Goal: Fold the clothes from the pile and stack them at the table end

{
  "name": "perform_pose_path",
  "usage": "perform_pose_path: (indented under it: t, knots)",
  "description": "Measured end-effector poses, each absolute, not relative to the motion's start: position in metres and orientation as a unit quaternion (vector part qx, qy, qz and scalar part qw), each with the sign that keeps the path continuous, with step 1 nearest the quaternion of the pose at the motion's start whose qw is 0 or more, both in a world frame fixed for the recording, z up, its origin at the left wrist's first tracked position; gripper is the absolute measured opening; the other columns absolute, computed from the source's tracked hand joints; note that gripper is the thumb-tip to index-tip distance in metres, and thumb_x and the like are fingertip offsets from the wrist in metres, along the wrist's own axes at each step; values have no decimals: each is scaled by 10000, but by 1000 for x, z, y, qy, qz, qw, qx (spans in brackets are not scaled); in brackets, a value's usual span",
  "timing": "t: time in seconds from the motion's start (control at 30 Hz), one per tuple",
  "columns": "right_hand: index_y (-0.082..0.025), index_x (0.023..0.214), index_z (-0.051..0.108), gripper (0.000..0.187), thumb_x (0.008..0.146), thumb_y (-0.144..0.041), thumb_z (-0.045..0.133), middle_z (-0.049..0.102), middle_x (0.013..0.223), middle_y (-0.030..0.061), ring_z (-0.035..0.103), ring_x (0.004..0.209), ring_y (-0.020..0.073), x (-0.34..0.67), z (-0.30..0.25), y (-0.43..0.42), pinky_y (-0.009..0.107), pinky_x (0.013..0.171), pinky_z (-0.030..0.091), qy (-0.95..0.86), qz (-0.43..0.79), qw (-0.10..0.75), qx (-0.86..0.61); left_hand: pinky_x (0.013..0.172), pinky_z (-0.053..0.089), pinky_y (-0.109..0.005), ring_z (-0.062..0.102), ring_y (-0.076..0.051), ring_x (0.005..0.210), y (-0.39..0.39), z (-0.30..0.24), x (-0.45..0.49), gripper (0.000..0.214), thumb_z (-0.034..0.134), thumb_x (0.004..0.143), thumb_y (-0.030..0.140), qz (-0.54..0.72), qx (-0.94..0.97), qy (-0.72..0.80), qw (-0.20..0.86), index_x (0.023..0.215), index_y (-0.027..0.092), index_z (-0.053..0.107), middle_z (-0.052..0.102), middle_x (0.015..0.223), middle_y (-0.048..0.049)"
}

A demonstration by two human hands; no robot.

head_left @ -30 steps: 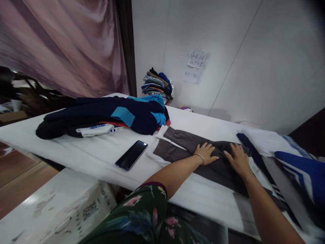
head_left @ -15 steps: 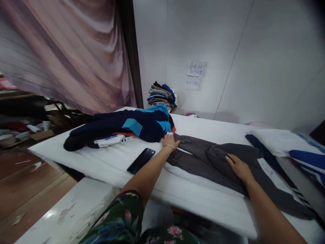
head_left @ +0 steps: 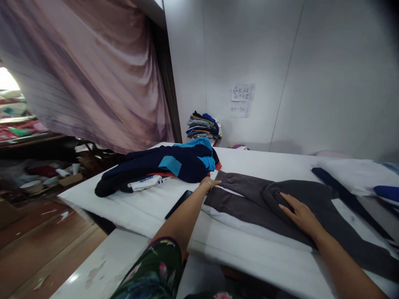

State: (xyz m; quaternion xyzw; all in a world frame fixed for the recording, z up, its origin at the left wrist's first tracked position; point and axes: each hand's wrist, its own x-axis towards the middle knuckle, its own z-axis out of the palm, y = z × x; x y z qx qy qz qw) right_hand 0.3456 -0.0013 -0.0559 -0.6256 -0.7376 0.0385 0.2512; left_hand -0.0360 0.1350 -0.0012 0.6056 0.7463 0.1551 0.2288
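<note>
A dark grey garment [head_left: 249,209] with a white panel at its right part lies stretched out across the white table. At its left end rests my left hand [head_left: 210,182], a bangle on the wrist, with the thumb apart over the cloth; its other fingers are partly hidden. My right hand [head_left: 301,214] lies flat on the middle of the garment, fingers stretched out beside a fold. Just beyond my left hand is a heap of navy and bright blue clothing [head_left: 149,164]. A dark phone [head_left: 178,204] lies partly behind my left forearm.
A stack of folded clothes [head_left: 204,126] stands at the back near the wall. More garments [head_left: 349,176], white, navy and blue, lie at the right. A pink curtain [head_left: 124,74] hangs at the left, and a lower white surface [head_left: 106,265] adjoins the table's front.
The view has shifted, so the table and clothes appear farther right and lower. My left forearm now covers more of the phone. Both hands remain on the grey garment.
</note>
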Motion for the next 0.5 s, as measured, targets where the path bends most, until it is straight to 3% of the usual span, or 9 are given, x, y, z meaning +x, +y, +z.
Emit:
perform_pose_path:
  t: [0.17, 0.3, 0.5]
  knots:
    - [-222, 1321, 491, 576, 868, -564, 396, 529, 1349, 87, 442, 1284, 284, 347, -59, -4, 493, 1056, 364, -744, 11, 265, -613, 816, 456, -264, 607, -261, 1080, 134, 6, -33, 606, 691, 643, 565, 162, 644, 722, 193, 1068, 139, 618, 653, 1162, -143]
    - [-243, 1337, 470, 572, 874, -566, 382, 434, 1431, 80, 350, 1344, 289, 343, -59, -6, 541, 1083, 283, -745, -48, 278, -604, 823, 455, -278, 596, -264, 1096, 135, 4, -34, 579, 679, 665, 554, 168, 651, 720, 174, 1085, 164, 598, 641, 1186, -134]
    - [-260, 1372, 422, 547, 897, -529, 391, 463, 1410, 78, 406, 1313, 255, 334, -51, -10, 512, 1069, 312, -767, 24, 243, -593, 818, 454, -278, 608, -273, 1078, 146, -13, -39, 571, 683, 674, 527, 131, 644, 726, 204, 1063, 114, 620, 642, 1175, -170]
